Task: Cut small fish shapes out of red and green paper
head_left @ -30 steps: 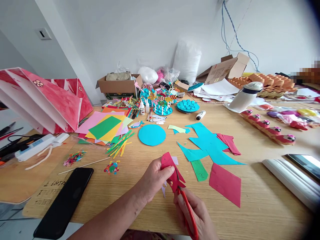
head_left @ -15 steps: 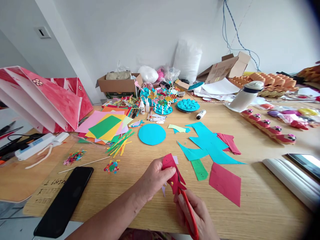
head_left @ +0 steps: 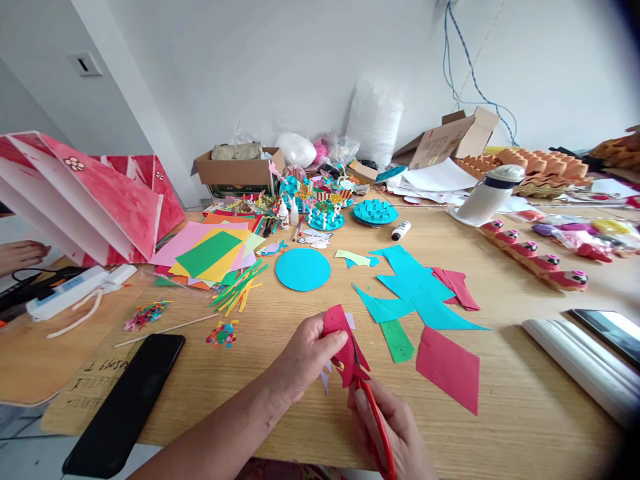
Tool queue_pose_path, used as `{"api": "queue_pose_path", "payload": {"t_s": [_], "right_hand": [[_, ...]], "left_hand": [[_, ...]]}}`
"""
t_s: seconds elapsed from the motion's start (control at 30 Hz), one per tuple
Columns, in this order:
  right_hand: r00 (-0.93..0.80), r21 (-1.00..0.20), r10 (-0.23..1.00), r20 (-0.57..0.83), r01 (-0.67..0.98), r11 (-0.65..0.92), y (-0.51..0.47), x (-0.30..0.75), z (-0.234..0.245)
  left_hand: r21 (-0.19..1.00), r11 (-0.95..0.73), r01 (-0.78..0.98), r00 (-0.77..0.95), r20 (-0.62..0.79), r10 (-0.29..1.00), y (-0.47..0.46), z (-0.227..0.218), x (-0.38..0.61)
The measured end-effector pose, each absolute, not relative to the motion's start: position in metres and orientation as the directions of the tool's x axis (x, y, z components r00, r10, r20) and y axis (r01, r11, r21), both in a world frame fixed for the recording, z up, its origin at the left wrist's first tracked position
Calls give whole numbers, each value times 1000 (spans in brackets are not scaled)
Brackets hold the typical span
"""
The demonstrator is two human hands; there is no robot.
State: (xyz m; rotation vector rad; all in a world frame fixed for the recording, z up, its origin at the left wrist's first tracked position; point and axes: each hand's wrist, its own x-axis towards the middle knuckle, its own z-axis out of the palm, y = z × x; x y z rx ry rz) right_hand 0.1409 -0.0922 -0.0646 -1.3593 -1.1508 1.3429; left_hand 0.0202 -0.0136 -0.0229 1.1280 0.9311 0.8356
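Between the thumb and fingers of my left hand (head_left: 317,350) is a small piece of red paper (head_left: 336,321), partly cut. My right hand (head_left: 387,427) grips red-handled scissors (head_left: 383,437), whose blades lie along the paper's right side. Small lilac scraps show behind and below the paper. To the right lie a larger red paper piece (head_left: 449,370), a green strip (head_left: 398,342) and blue paper offcuts (head_left: 420,283). A blue paper circle (head_left: 303,269) rests flat beyond my left hand.
A black phone (head_left: 127,403) lies at front left, near a thin stick (head_left: 165,331) and confetti piles. Coloured sheets (head_left: 210,255) are stacked behind. A white bar (head_left: 575,367) and egg-carton pieces (head_left: 537,257) sit at right. Another person's hand (head_left: 23,257) appears at far left.
Another person's hand has come into view at the far left edge. My hands, the red paper and the scissors have barely moved; the view has shifted slightly.
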Motion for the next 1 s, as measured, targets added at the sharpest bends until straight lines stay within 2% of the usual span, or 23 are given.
{"api": "queue_pose_path", "payload": {"t_s": [0.17,0.73,1.0], "right_hand": [[-30,-971,971,-239,-8,-239,-92,139,-62],[-10,-988,988,-151,22,-151,-90,145,-66],[-39,-986,985,-169,7,-169,-93,145,-69]], "left_hand": [[972,216,-93,405,-161,900,-13,-20,21],[967,243,-78,494,-174,852,-11,-20,19],[954,290,-78,512,-211,833,-10,-24,17]]}}
